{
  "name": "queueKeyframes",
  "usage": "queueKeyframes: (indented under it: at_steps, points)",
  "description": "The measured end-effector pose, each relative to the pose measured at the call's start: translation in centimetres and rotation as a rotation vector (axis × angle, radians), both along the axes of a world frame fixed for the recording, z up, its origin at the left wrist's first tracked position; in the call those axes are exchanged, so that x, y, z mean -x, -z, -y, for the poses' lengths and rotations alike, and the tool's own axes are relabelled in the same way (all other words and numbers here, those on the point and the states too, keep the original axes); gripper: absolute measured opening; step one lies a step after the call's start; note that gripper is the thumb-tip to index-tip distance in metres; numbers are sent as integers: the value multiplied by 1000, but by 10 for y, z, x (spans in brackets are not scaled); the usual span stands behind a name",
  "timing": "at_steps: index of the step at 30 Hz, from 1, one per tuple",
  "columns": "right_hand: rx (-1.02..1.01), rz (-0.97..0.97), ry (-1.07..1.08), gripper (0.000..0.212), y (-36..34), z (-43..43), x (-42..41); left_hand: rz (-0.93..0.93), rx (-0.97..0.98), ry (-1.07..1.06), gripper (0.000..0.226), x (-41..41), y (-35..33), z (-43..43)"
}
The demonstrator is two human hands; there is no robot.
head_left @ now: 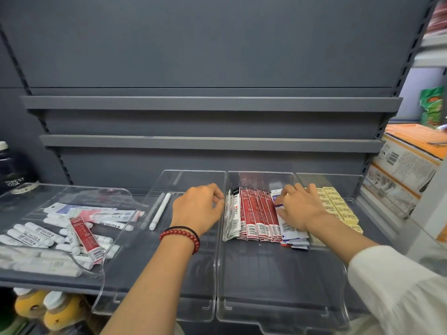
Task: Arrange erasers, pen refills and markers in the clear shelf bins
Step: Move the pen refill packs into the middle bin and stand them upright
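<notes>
Several red-and-white pen refill packs (256,217) stand in a row in the middle-right clear bin (278,308). My left hand (197,206) curls over that bin's left wall and touches the leftmost packs. My right hand (298,207) presses on the blue-and-white packs (294,239) at the row's right end, pinching one at the top. Yellow erasers (338,206) fill the far-right bin. Two white markers (158,211) lie in the middle-left bin (154,310). The left bin (96,274) holds several white markers (31,236) and one loose red refill pack (85,239).
Grey shelf boards (210,103) rise behind the bins. Orange-and-white cartons (406,165) stand at the right. A dark bottle (13,169) is at the far left, and yellow bottles (48,310) sit on the shelf below.
</notes>
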State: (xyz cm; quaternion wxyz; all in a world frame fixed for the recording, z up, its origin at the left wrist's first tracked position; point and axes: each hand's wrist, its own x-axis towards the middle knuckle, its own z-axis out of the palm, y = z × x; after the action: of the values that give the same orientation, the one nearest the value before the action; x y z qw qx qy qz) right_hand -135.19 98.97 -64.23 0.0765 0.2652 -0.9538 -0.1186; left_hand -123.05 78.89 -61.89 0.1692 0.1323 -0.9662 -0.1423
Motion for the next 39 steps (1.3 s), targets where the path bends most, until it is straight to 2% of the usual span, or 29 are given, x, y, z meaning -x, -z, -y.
queueKeyframes:
  at_steps: [7, 13, 19, 24, 29, 31, 36, 39]
  points:
    - [386, 55, -261, 31, -30, 55, -34, -79, -41, -179, 16, -7, 1, 22]
    - [472, 119, -432, 28, -42, 119, -56, -181, -157, -428, 15, -21, 4, 62]
    - [503, 200, -570, 24, -34, 180, -68, -169, -188, -617, 18, -51, 19, 113]
    - [466, 239, -657, 23, -29, 226, -73, 53, -199, -802, 32, -68, 36, 146]
    - [476, 259, -688, 24, -25, 266, -68, 424, -49, -861, 40, -55, 46, 153]
    - [494, 264, -693, 23, -23, 277, -62, 491, -47, -868, 40, -48, 50, 155]
    - [499, 314, -722, 23, -16, 300, -48, 356, -188, -931, 46, -43, 55, 175]
    - [500, 385, -729, 24, -7, 312, -40, 173, -312, -955, 48, -42, 64, 189]
